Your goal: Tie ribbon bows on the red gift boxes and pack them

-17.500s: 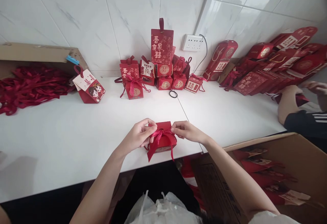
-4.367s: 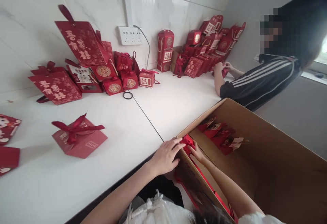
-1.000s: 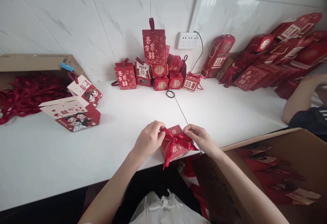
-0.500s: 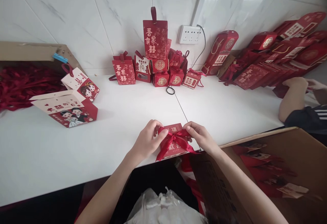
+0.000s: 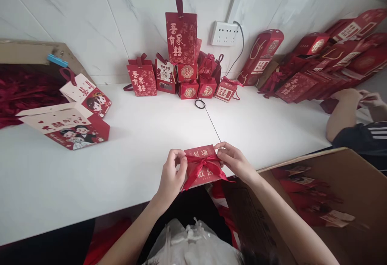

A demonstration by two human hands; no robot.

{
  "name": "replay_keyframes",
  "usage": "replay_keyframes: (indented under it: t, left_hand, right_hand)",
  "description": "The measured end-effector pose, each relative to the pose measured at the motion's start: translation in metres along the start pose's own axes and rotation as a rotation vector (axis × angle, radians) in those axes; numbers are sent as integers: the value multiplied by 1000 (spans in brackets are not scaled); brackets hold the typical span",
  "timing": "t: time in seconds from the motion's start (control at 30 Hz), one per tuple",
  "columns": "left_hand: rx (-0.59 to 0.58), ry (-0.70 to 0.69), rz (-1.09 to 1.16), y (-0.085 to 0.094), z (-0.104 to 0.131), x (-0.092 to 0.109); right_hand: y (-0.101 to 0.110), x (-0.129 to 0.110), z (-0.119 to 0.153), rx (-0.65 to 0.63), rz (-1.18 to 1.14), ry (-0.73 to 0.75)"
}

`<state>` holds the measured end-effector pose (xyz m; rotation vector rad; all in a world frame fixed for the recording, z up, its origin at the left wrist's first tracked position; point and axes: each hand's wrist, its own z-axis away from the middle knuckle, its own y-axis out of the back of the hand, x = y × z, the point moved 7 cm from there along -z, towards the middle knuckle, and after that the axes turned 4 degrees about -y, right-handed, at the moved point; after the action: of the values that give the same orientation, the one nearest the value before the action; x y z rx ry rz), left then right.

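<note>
At the table's front edge lies a red gift box (image 5: 208,151) with pale lettering on its upper face. A red satin ribbon (image 5: 203,163) is tied across it in a bow, its two tails hanging toward me. My left hand (image 5: 174,172) is closed at the box's left side, thumb and forefinger pinching the ribbon there. On the other side my right hand (image 5: 235,161) has its fingers closed on the ribbon near the box's right edge. The fingertips of the right hand are partly hidden.
Finished-looking red boxes (image 5: 181,39) stand by the wall below a socket strip (image 5: 225,33). Two cartoon-printed boxes (image 5: 68,130) and a carton of ribbons (image 5: 30,89) sit left. A black ring (image 5: 200,104) lies mid-table. A big carton (image 5: 353,176) and another person's arm (image 5: 344,113) are right.
My left hand has drawn slightly left and down, and its side of the bow looks flatter and tighter. The right hand has shifted slightly left. The view has tilted a little.
</note>
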<state>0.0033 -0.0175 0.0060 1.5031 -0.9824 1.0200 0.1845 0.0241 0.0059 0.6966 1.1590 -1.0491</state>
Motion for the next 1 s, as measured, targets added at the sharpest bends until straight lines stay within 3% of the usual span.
replay_keyframes:
  t: [0.07,0.13,0.23,0.27,0.33,0.43,0.5,0.6,0.9,1.0]
  left_hand:
    - [-15,-23,-12,0,-1,0]
    - [-11,-115,-54,4,-5,8]
    - [-33,-304,-135,12,-13,31]
    - [-73,-346,-163,11,-15,38]
    - [-201,-394,-229,4,-19,51]
    - [-362,-434,-346,-11,-21,61]
    - [-416,-433,-400,-20,-22,60]
    - [-453,-406,-387,-28,-23,54]
    - [-409,-311,-225,-35,-22,34]
    - [-372,-350,-187,-32,-21,33]
  right_hand:
    - [6,-1,0,39,79,0]
    - [20,-9,5,197,250,55]
    - [26,-44,32,481,607,397]
    - [15,-57,45,481,725,575]
    - [-21,-69,68,328,949,922]
    - [-74,-57,85,89,1231,1177]
    - [-92,-47,80,99,1360,1185]
    - [-103,-37,70,184,1419,1164]
    - [-104,-29,71,98,1260,1243]
    - [-98,-36,74,48,1169,1244]
